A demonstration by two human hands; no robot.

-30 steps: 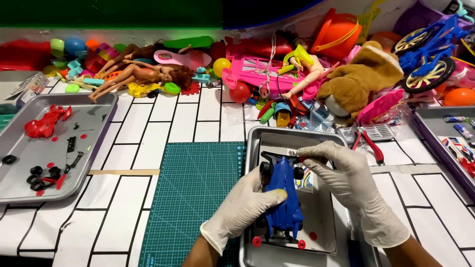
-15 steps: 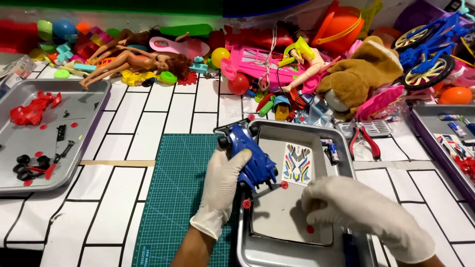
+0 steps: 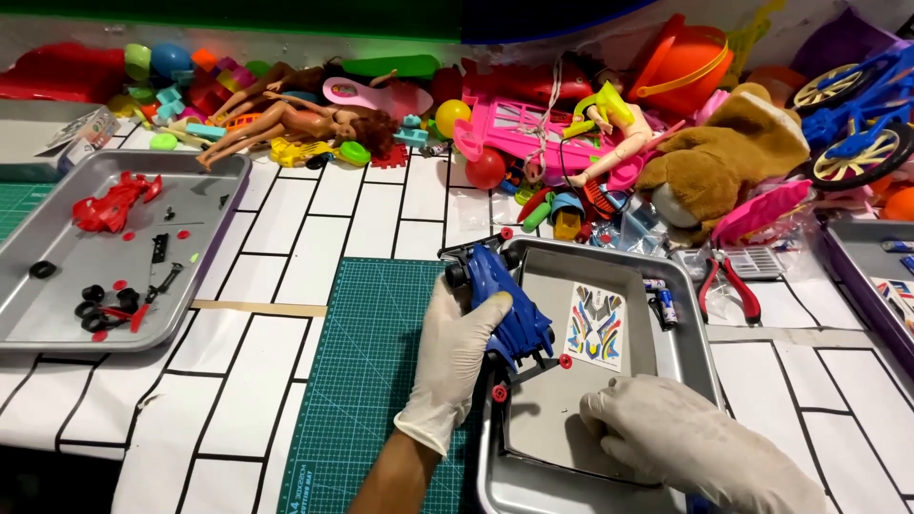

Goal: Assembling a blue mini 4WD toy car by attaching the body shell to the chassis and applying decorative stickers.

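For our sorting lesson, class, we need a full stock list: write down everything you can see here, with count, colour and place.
toy car: one, blue, at left rim of near tray
near tray: one, silver metal, front centre
sticker sheet: one, multicoloured, inside near tray
batteries: two, by near tray's right wall
cutting mat: one, green, left of near tray
left tray: one, silver, holding red shell and small black parts
pliers: one, red-handled, right of near tray
dolls: several, back row among mixed toys
teddy: one, brown, back right
bucket: one, orange, back
left hand: white glove, grip on toy car
right hand: white glove, resting in near tray
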